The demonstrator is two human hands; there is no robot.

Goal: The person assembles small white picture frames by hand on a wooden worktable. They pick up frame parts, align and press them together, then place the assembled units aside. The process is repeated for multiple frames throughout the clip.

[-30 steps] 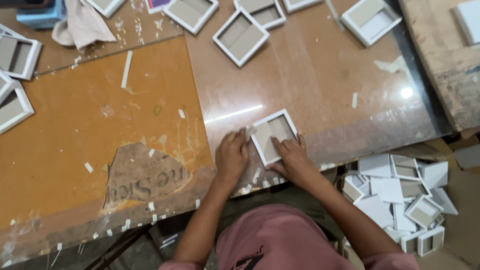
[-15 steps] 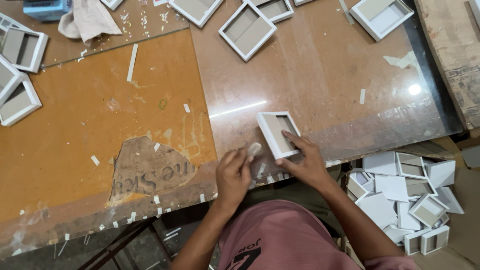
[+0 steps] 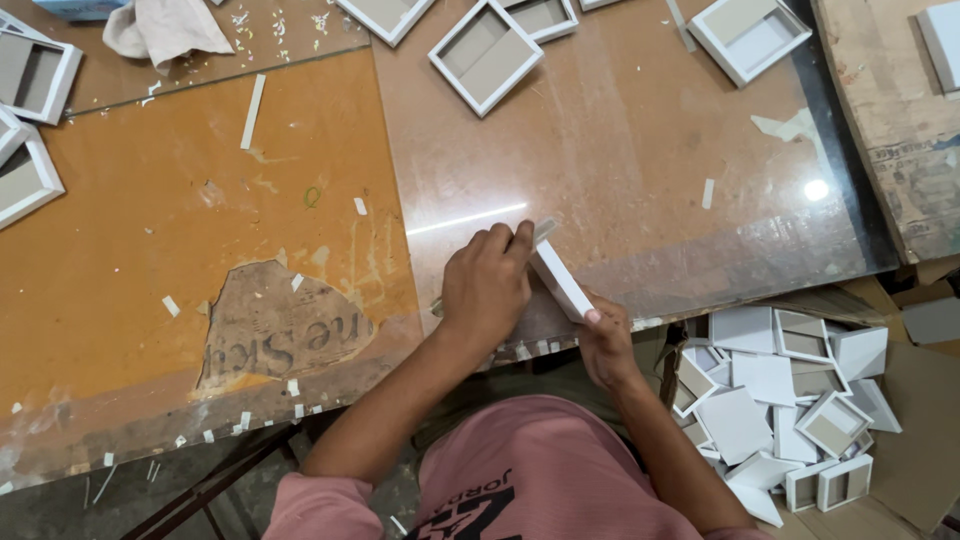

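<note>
hands: two, left and right
held box: one
boxes on table: about eight (several cut by the frame's edge)
heap of boxes: over a dozen, by the table's right corner
cloth: one

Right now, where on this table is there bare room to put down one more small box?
The glass between the held box and the open boxes along the far edge is bare. The orange board holds only paper scraps. The floor pile is crowded.
</note>
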